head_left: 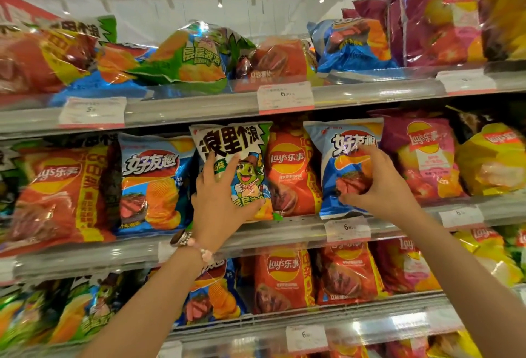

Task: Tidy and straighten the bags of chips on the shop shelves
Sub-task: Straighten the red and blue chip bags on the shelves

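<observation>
On the middle shelf (pixel 299 229) a green-and-white chip bag with a cartoon figure (pixel 242 147) stands upright. My left hand (pixel 219 195) grips its lower part, fingers spread over the front and thumb under the bottom edge. To the right stands a blue chip bag (pixel 333 175), and my right hand (pixel 375 184) holds its front, fingers curled over the middle of it. An orange Lay's bag (pixel 290 169) stands between the two bags, partly hidden behind them.
The top shelf (pixel 199 104) carries tilted and lying bags, among them a green one (pixel 193 55) and a blue one (pixel 353 44). Purple bags (pixel 432 16) stand at the upper right. The lower shelf (pixel 313 317) holds more orange bags (pixel 281 278). Price tags (pixel 284 98) hang on the shelf edges.
</observation>
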Available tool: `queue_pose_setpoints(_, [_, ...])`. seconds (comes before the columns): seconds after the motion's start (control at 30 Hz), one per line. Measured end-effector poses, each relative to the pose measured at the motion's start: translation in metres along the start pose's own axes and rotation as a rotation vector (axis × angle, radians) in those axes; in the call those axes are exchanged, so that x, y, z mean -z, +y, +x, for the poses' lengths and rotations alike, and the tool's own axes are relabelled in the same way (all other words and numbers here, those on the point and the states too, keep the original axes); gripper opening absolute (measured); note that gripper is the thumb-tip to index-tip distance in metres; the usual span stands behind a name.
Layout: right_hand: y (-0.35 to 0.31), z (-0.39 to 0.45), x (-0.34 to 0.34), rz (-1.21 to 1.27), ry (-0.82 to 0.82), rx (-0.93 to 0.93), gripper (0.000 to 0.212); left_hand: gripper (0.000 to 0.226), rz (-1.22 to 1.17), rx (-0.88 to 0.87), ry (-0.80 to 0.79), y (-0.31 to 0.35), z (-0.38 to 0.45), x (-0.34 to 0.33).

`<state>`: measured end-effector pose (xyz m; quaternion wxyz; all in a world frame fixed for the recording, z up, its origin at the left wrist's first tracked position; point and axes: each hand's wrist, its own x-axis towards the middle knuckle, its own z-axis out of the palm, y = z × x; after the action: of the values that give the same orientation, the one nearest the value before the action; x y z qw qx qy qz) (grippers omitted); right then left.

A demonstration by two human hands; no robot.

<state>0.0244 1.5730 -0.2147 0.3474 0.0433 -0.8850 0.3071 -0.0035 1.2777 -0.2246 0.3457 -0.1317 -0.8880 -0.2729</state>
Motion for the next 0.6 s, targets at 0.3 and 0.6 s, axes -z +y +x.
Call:
queue_pose_setpoints(0.3, [-0.041, -0.021, -0.004, 0.100, 0.189, 0.214, 0.067, 0.100, -0.171, -0.026, 0.125, -0.009, -0.021, 0.038])
queue_pose_setpoints(0.6, [-0.110, -0.038, -0.056, -0.053, 0.112, 0.395, 0.066, 0.090, -0.072, 0.026, 0.171, -0.039, -0.052, 0.091])
